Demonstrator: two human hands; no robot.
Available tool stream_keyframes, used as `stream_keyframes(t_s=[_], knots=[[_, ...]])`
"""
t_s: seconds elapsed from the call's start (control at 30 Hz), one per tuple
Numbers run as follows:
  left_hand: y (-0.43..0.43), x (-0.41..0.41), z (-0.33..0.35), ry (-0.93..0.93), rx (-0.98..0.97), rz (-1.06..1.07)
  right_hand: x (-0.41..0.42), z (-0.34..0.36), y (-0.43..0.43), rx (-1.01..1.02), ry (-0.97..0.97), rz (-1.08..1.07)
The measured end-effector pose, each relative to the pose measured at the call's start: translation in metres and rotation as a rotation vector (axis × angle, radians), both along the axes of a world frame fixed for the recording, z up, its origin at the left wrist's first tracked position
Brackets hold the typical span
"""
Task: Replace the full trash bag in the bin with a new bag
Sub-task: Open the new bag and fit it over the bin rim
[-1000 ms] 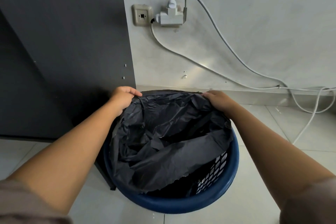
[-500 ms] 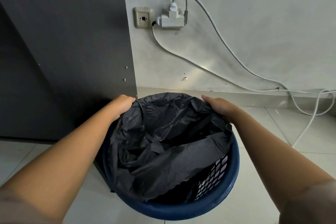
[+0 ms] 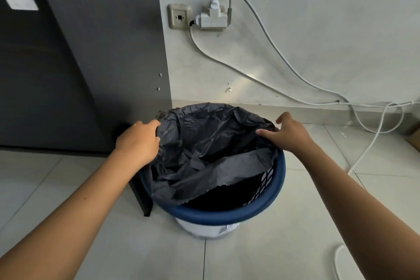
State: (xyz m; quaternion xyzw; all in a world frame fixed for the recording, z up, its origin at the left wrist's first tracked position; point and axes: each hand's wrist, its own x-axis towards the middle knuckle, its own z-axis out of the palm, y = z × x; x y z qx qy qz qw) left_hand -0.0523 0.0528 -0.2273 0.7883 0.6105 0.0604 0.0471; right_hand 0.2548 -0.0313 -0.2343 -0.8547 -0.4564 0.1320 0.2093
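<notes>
the bin (image 3: pixel 227 216) stands at centre frame, mouth up, with the black bag (image 3: pixel 211 143) inside. the bag's far edge drapes over the rim at the top. its near edge sags loose inside, a long flap running from lower left up to the right across the mouth. the left hand (image 3: pixel 138 141) grips the bag at the upper-left rim, fingers curled on it. the right hand (image 3: pixel 288 132) rests on the right rim, fingers spread, clamping nothing. the flap lies below both hands, and its right end looks nearer the right hand.
</notes>
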Motion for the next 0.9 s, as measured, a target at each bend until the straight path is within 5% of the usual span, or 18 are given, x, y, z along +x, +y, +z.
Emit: stream_keyframes(t_s=[0.13, 0.37, 0.43, 0.57, 0.63, 0.9], knots=[[-0.018, -0.007, -0.003, -0.123, 0.021, 0.094, -0.002, 0.002, -0.011, 0.134, 0.228, -0.125], [-0.036, -0.011, -0.015, -0.698, -0.048, 0.286, 0.006, -0.008, -0.028, 0.379, 0.876, -0.295], [-0.044, -0.012, -0.017, -0.758, -0.122, 0.262, 0.005, -0.01, -0.034, 0.373, 0.871, -0.287], [-0.058, -0.015, -0.019, -0.41, -0.116, 0.192, -0.001, -0.01, -0.041, 0.298, 0.685, -0.165], [-0.061, -0.016, -0.02, -0.437, -0.083, 0.215, -0.001, -0.012, -0.04, 0.321, 0.626, -0.188], [-0.066, -0.004, -0.039, -1.235, -0.014, 0.404, 0.001, -0.033, -0.035, 0.603, 1.09, -0.524]])
